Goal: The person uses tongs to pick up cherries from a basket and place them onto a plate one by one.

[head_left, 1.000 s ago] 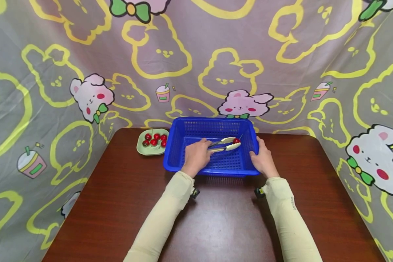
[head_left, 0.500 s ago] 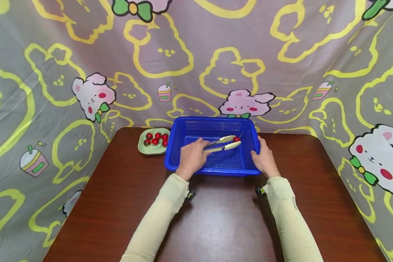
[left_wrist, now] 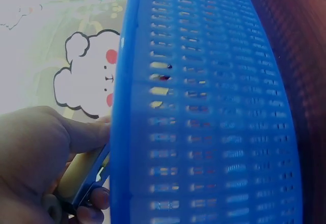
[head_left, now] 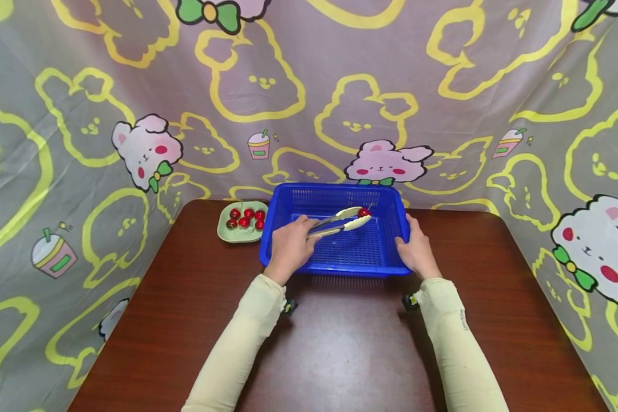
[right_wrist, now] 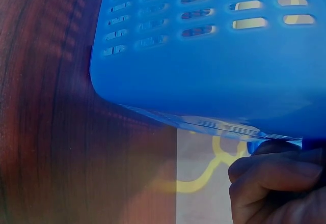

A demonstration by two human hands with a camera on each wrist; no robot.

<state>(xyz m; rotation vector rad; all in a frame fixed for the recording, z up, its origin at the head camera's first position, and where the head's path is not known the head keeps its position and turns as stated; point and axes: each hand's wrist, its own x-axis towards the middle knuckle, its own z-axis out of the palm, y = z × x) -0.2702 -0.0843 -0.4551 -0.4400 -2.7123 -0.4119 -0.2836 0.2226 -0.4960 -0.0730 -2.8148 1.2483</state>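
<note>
My left hand holds a pair of tongs with pale tips over the blue plastic basket. One red cherry with a thin stem sits between the tips, above the basket floor. At the basket's right side, my right hand grips the rim, thumb inside and fingers outside. The left wrist view shows part of the tongs' handle in my fingers, while the basket wall covers most of the tips. Curled fingers appear at the basket's edge in the right wrist view.
Left of the basket stands a pale green plate with several red cherries. Everything rests on a dark brown wooden table. A patterned cloth hangs behind the table and along both sides.
My left hand has drawn back to the left, bringing the tongs and the cherry away from the basket's right wall. The right hand stays on the rim.
</note>
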